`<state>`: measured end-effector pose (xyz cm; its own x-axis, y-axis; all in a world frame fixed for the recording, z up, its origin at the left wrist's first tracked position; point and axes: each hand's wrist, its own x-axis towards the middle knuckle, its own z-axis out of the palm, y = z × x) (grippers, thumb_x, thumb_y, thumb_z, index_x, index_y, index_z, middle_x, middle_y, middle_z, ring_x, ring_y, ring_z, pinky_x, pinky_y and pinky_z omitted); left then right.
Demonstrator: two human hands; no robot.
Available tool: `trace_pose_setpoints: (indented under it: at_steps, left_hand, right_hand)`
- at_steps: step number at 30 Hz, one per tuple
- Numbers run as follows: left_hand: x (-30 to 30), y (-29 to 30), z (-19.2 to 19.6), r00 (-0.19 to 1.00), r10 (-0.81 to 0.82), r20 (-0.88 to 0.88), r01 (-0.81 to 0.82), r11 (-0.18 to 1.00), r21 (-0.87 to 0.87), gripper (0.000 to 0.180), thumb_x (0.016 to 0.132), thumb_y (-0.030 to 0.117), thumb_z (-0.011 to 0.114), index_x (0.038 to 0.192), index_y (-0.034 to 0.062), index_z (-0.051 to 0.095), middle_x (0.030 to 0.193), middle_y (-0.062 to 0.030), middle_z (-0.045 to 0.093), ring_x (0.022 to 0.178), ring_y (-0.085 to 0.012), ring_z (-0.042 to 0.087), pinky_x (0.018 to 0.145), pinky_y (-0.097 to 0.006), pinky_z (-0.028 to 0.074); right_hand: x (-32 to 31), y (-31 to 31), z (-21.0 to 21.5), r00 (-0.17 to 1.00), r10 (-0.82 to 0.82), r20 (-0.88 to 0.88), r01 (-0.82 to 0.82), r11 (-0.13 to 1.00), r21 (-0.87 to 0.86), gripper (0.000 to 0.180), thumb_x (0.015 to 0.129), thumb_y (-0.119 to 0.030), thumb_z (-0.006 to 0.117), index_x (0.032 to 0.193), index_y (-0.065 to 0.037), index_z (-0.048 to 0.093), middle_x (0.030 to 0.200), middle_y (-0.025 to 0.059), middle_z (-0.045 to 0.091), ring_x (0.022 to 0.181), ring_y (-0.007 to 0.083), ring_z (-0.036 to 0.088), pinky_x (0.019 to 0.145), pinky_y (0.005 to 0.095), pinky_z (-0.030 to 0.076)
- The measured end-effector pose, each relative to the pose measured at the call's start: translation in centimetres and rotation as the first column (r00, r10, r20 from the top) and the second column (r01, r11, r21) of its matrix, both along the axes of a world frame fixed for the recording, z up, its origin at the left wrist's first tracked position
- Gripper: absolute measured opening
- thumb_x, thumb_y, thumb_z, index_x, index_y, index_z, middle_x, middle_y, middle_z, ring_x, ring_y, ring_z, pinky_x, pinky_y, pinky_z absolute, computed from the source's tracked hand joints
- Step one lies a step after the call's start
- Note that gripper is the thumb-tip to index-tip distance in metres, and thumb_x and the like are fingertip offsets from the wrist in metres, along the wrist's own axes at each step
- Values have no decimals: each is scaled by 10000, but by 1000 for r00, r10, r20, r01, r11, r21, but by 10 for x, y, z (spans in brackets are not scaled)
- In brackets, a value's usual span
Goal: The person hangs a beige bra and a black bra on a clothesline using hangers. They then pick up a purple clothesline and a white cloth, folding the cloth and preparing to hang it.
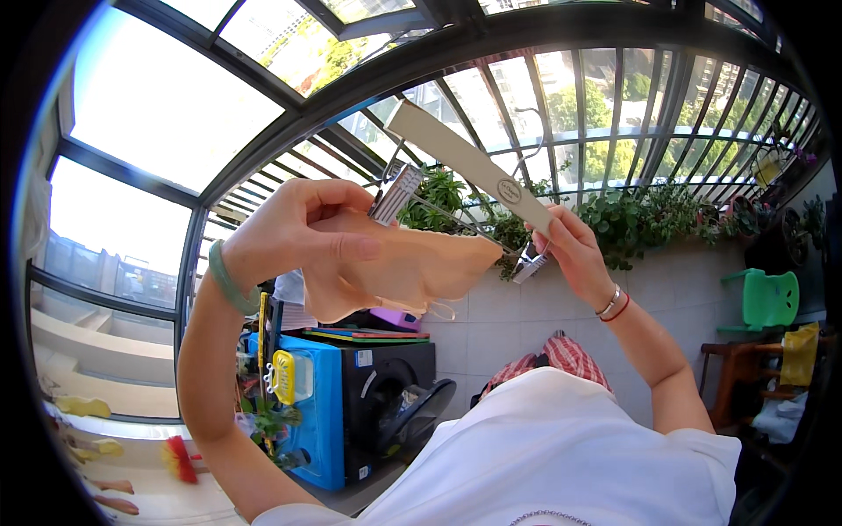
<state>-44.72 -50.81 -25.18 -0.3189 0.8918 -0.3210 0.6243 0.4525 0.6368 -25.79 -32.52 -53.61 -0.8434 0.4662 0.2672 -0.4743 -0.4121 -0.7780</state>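
A pale wooden clip hanger (465, 162) with two metal clips is held up in front of the window. My left hand (298, 232) pinches a peach-coloured cloth (412, 267) against the left clip (396, 195). My right hand (566, 245) grips the hanger's right end by the right clip (531, 263). The cloth hangs between the two clips, its right corner near the right clip. A green bangle is on my left wrist, and a red cord and a bracelet are on my right wrist.
Behind the hanger a barred window (614, 114) has green plants (631, 219) along its sill. Below left stand a black and blue machine (351, 403) with books on top and a yellow clip. A green chair (770, 298) and a wooden stool (745, 368) stand at right.
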Motion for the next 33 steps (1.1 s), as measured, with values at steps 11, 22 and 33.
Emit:
trace_pose_setpoints:
  at_steps: [11, 22, 33]
  left_hand:
    - [35, -16, 4, 979, 56, -194, -57, 998, 2, 206, 806, 208, 738, 791, 11, 681, 699, 14, 590, 642, -37, 516, 573, -199, 410]
    - [46, -30, -1, 970, -5, -241, -4, 999, -38, 234, 806, 234, 735, 835, 4, 696, 713, -12, 622, 649, -60, 541, 590, -209, 437]
    - [36, -37, 7, 888, -193, -418, 154, 980, -126, 184, 803, 155, 706, 882, 0, 647, 785, -50, 644, 711, -101, 577, 680, -251, 474]
  right_hand:
    - [-26, 5, 63, 970, -225, -92, 241, 842, 482, 777, 788, -534, 702, 1366, -85, 439, 1341, 94, 511, 1198, 188, 521, 978, 373, 430]
    - [-35, -55, 129, 922, 351, 163, -372, 919, 129, 588, 696, -294, 850, 1140, -21, 579, 1019, 40, 596, 883, 94, 581, 746, 243, 497]
    - [-4, -44, 148, 989, -148, 0, 112, 749, 653, 411, 717, -321, 837, 947, -49, 632, 743, -10, 570, 677, 69, 522, 595, 234, 411]
